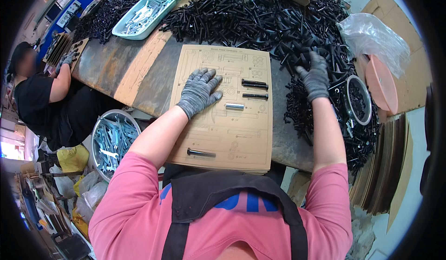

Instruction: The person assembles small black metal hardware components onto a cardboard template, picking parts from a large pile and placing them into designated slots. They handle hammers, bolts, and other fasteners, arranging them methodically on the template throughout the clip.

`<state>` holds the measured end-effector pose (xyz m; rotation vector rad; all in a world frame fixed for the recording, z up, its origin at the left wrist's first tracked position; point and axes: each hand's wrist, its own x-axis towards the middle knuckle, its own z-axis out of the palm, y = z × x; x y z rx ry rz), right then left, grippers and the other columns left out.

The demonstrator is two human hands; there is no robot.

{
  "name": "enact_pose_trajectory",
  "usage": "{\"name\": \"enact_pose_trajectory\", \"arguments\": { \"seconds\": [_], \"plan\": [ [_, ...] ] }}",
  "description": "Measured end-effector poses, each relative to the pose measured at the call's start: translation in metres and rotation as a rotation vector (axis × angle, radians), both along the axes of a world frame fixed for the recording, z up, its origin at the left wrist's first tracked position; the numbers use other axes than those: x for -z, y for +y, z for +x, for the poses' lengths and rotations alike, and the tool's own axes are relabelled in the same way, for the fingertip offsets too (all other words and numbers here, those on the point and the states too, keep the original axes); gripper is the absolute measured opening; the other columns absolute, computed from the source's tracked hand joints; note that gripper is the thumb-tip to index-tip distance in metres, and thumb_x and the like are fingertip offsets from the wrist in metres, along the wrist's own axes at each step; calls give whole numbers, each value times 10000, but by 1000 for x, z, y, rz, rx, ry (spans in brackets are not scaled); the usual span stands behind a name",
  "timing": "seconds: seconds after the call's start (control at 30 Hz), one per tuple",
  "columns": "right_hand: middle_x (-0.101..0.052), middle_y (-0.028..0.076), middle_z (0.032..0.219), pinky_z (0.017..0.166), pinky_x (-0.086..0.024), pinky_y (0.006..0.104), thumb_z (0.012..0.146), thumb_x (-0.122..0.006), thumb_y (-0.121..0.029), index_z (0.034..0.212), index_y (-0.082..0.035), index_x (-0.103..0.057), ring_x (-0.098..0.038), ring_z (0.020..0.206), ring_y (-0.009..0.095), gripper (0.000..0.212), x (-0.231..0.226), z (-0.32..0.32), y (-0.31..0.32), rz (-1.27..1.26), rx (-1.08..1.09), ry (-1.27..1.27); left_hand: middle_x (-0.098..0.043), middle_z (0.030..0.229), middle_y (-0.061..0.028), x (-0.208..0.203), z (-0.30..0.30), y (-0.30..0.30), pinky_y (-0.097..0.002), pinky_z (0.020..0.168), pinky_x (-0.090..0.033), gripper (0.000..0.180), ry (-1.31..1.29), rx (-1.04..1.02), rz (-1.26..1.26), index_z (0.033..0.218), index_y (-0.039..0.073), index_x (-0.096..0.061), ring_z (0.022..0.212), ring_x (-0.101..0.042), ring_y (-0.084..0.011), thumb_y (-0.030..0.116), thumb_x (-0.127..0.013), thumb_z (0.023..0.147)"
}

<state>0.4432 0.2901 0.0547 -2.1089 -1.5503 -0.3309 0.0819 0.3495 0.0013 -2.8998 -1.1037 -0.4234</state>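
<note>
My left hand (200,92), in a grey glove, lies with fingers apart on a brown printed cardboard sheet (195,141), the top of a stack. Over the sheet's right half lie black bolts (254,83) side by side, another black bolt (255,96) just below, and a short silver metal sleeve (234,106). A longer black bolt (201,153) rests near the sheet's front edge. My gloved right hand (315,76) is at the edge of a big heap of black bolts (232,20), thumb apart from the fingers; nothing shows in its grasp.
A pale tray of silver parts (144,16) stands at the back left. Metal bowls hold wrenches (114,141) and small black pieces (357,99). A clear plastic bag (376,39), a pink basin (381,83) and stacked cardboard (381,167) are at right. Another person (42,88) works at far left.
</note>
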Motion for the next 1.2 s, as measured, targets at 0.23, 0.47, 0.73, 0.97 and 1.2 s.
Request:
{"name": "enact_pose_trajectory", "arguments": {
  "seconds": [0.23,0.47,0.73,0.97,1.2],
  "plan": [
    [-378,228,1319,976,-383,397,711,-700,-406,1325,-151,-401,-453,1165,364,729,-9,46,49,-337,297,250,-481,1272,-158,-1,0,0,-430,1051,-250,509,-42,3,-9,1204,101,-541,1212,-398,-332,434,-518,820],
    [-525,193,1154,896,-429,395,695,-728,-315,1157,-86,-550,-527,1056,342,546,11,52,45,-97,155,128,-480,1272,-152,1,0,1,-427,1051,-254,510,-60,-2,-11,1207,111,-542,1210,-401,-325,438,-521,816],
    [-556,100,866,757,-446,336,692,-714,-180,950,-41,-558,-543,792,237,332,-7,33,-15,391,-96,381,-497,1251,-158,0,-2,3,-429,1022,-299,517,-100,23,9,1199,88,-540,1171,-437,-337,404,-567,790],
    [-548,61,926,739,-430,276,641,-712,-21,904,-90,-544,-530,786,173,320,-19,-101,-103,535,-562,439,-593,1075,-131,-40,16,-44,-336,893,-434,426,-571,101,-796,1174,18,-534,1029,-549,-231,284,-585,845],
    [-495,57,976,655,-462,363,558,-760,-146,938,-175,-575,-537,794,235,423,-13,-186,-115,289,-911,3,-564,1075,-108,-63,25,-107,-282,837,-464,491,-1147,81,-1809,1155,1,-515,970,-554,-180,399,-557,871]
  ]
}}
